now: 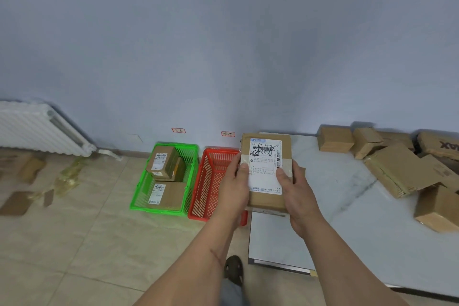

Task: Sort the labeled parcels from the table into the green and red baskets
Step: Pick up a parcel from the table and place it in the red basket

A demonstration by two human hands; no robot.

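1. Leftmost, the green basket (139, 189) holds labeled boxes; the red basket (206, 181) sits beside it.
2. Left hand (234, 186) grips the parcel (267, 171), thumb on its label.
3. Right hand (294, 189) grips its other edge, above the desk (335, 206) corner.

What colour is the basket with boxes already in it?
Green: the green basket on the floor, clearest in the head view.

Plain room for parcel sorting, radiator (37, 129), tiled floor (87, 243), cardboard boxes (397, 171) on table (335, 206)
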